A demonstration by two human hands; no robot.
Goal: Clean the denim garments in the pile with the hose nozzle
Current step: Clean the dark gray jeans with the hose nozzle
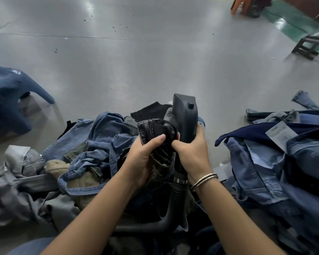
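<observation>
A dark grey hose nozzle stands upright at the centre, its ribbed black hose curving down and left below it. My right hand grips the nozzle's handle; thin bangles circle that wrist. My left hand clutches a dark washed denim garment, pressing its bunched edge against the nozzle's side. Beneath both hands lies a pile of blue and grey denim garments spread across the floor.
A second heap of blue denim with a paper tag lies at the right. A blue plastic stool stands at the left. Grey floor stretches ahead, with an orange stool and a dark stool far right.
</observation>
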